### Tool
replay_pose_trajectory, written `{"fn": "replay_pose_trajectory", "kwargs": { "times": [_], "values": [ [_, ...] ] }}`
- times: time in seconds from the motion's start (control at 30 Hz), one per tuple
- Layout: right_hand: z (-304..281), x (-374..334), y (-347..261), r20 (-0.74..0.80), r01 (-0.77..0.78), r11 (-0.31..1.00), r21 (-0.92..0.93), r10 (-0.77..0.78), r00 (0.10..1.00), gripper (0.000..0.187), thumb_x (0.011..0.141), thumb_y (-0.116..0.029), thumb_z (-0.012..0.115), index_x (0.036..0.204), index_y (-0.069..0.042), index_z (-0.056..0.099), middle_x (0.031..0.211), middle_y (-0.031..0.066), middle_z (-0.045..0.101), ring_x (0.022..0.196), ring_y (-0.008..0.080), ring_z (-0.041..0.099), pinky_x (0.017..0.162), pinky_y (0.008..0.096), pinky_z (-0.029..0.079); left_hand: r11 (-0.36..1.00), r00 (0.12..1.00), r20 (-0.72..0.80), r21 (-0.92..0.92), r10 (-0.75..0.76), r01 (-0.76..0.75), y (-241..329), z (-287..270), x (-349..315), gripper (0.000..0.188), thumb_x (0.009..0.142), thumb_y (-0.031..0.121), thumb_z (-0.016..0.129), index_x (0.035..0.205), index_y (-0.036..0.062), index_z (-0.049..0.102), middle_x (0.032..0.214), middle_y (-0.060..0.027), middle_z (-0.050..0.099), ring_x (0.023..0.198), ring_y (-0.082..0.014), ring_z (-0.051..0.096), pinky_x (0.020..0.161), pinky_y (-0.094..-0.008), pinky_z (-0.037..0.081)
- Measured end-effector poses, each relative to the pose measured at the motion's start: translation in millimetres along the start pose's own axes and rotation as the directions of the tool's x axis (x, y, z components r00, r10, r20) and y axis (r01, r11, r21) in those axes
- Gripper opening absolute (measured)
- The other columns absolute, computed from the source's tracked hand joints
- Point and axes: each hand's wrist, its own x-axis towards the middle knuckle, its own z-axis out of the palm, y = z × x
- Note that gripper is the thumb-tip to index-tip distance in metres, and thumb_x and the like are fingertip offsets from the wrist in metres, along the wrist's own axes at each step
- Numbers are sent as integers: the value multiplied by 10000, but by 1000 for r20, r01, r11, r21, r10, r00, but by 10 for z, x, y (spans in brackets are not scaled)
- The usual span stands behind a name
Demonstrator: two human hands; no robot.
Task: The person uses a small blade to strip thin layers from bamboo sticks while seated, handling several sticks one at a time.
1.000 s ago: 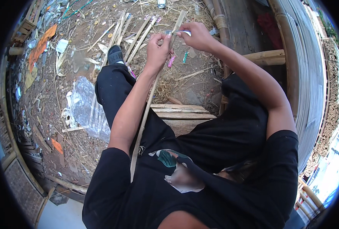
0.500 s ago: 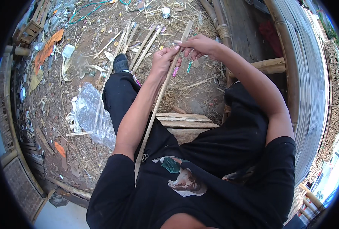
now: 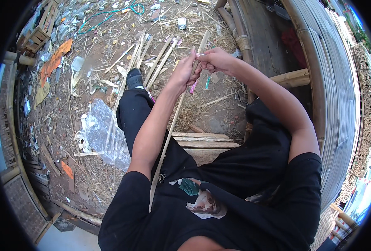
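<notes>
A long pale bamboo strip (image 3: pixel 175 115) slants from my lap up past my hands, its lower end resting against my black shirt. My left hand (image 3: pixel 186 72) is closed around the strip near its upper end, thumb pointing up. Close beside it, my right hand (image 3: pixel 217 61) is closed in a pinch at the strip. A small pale thing shows at its fingertips, too small to make out. The strip's far end sticks out above both hands.
Several more bamboo strips (image 3: pixel 162 59) lie on the littered ground beyond my shoe (image 3: pixel 134 78). Clear plastic sheeting (image 3: pixel 106 131) is left of my leg. A wooden slat seat (image 3: pixel 204 144) shows between my legs. Bamboo framing (image 3: pixel 292 77) stands at the right.
Both hands and the strip have shifted slightly downward in view. My left thumb has lifted from the strip and points upward. The right hand stays pinched beside it.
</notes>
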Motion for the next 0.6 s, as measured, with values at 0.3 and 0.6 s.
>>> {"fn": "replay_pose_trajectory", "kwargs": {
  "times": [0.3, 0.6],
  "values": [
    [-280, -95, -169, 245, 67, 964, -258, -2, 969, 242, 965, -263, 543, 865, -50, 600, 689, -33, 570, 529, 34, 477, 495, 195, 379, 999, 997, -75, 41, -20, 23, 12, 0, 11, 389, 982, 481, 428, 885, 111, 497, 522, 80, 292, 369, -29, 237, 314, -206, 157],
    [-191, -64, -184, 258, 99, 948, -303, -19, 966, 219, 925, -244, 610, 912, -26, 618, 726, 11, 621, 528, 49, 503, 487, 205, 391, 998, 997, -70, 61, 38, -34, -103, -59, 80, 393, 981, 440, 465, 848, 75, 523, 572, 50, 388, 376, -26, 275, 332, -195, 207]
  ]
}}
